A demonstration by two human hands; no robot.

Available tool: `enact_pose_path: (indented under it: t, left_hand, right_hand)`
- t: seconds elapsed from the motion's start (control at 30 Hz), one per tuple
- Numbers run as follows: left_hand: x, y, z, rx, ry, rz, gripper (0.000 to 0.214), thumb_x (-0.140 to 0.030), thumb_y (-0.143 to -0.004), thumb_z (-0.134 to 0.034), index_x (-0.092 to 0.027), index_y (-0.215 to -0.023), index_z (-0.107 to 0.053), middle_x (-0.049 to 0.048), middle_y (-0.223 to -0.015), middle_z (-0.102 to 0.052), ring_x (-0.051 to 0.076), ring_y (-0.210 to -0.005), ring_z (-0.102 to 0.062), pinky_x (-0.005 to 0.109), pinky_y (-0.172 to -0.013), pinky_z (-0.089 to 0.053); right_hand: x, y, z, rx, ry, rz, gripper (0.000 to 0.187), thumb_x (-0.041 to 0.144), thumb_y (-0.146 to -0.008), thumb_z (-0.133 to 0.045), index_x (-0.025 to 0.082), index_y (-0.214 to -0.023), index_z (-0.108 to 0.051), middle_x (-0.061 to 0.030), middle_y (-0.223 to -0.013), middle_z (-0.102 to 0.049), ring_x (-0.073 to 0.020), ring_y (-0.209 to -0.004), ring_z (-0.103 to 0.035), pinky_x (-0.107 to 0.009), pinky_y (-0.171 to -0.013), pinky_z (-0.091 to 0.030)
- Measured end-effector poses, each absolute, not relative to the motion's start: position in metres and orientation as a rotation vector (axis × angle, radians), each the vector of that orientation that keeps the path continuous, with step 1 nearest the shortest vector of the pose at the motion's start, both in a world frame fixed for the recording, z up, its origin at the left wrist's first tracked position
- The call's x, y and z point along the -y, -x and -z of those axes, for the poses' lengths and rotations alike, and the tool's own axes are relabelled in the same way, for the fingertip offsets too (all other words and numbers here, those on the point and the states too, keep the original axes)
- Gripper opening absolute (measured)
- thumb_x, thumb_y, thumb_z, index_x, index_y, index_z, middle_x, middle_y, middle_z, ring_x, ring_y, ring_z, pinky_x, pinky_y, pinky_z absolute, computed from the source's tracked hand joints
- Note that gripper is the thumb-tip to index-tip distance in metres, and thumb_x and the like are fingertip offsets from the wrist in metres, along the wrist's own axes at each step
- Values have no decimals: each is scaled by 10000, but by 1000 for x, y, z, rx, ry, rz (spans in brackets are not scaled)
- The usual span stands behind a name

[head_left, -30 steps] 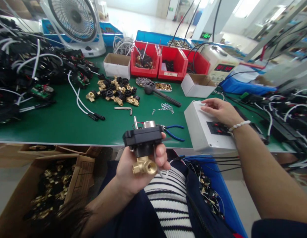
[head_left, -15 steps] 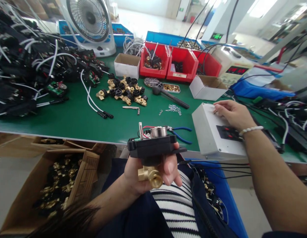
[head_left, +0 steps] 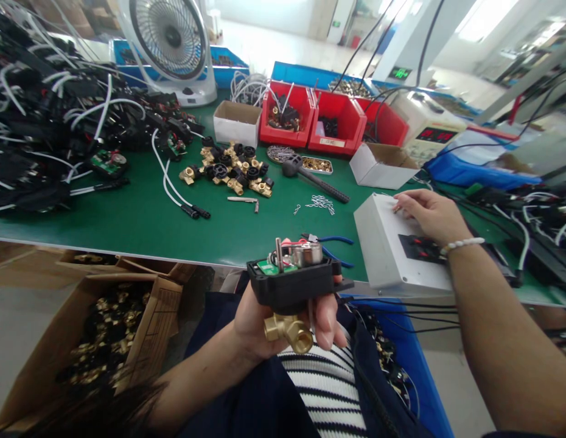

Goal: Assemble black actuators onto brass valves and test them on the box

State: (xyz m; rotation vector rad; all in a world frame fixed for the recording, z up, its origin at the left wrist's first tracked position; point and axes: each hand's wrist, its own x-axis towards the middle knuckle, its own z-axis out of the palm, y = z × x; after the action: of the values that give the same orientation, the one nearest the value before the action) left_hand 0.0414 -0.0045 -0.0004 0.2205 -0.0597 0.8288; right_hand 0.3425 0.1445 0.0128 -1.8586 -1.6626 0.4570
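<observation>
My left hand (head_left: 255,319) is closed around a motorised valve (head_left: 294,286), held just off the table's front edge. Its open black housing shows a green circuit board, red wires, a silver motor and an upright metal pin. Below the housing is a brass valve body with its port facing me. My right hand (head_left: 429,213) rests on top of a white control box (head_left: 387,249). Thumb and fingertips pinch a small metal toggle switch (head_left: 396,210), mostly covered by the fingers. Blue-handled pliers (head_left: 335,246) lie behind the valve.
Brass valve bodies (head_left: 237,167), a black mallet (head_left: 314,176), wire clips (head_left: 320,204) and a hex key (head_left: 244,200) lie on the green table (head_left: 141,228). Red bins (head_left: 335,121) stand behind. Wired black units (head_left: 36,121) are piled left. A carton (head_left: 146,340) sits below.
The motorised valve has moved slightly right and down in my left hand and tilted so that more of its inside shows. My right hand stays at the switch.
</observation>
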Motion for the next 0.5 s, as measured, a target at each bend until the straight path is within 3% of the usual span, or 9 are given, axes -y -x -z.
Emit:
enact_pose_path:
  t: [0.5]
  left_hand:
    - [4, -43, 3, 63, -216, -845, 340, -366, -808, -685, -85, -995, -722, 50, -655, -691, 127, -571, -674, 237, -703, -567]
  right_hand:
    - [-144, -340, -14, 1623, 1851, -469, 184, 345, -834, -610, 165, -843, -646, -44, -770, -659, -132, -622, -497, -280, -671, -408]
